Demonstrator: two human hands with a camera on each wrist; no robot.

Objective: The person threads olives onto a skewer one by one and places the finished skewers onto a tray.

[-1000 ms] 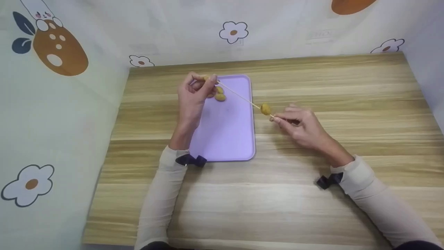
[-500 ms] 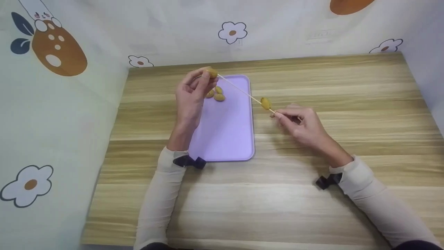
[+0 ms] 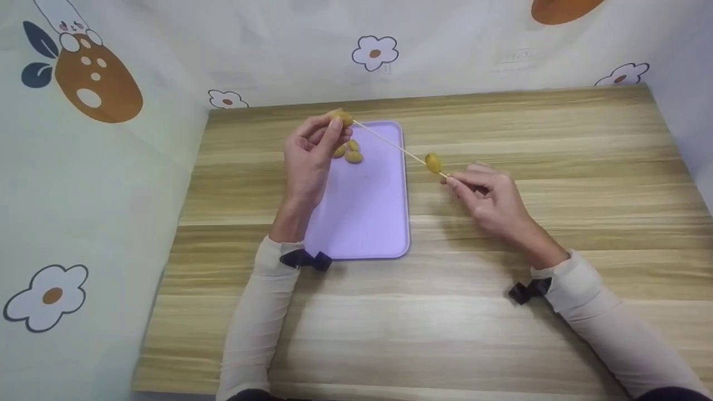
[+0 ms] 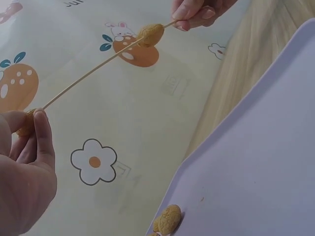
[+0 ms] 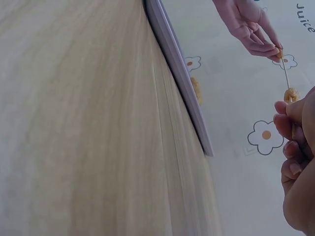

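Observation:
A thin bamboo skewer slants through the air between both hands. My right hand pinches its near end between thumb and fingertips. Just ahead of those fingertips, one oval, yellow-brown, wrinkled food piece is threaded on the stick. At the far end, my left hand pinches a second such food piece right at the skewer's tip; its fingers partly cover that piece in the left wrist view. Several similar loose food pieces lie on the purple tray, below the left hand.
The tray rests on a wood-grain table, left of its middle. A light patterned wall covering rises behind the table and along its left side. Small black devices are strapped at both wrists over pale sleeves.
The left hand has turned its food piece so more of it shows at the skewer's tip. The right hand has shifted slightly right and up with the skewer and its threaded piece.

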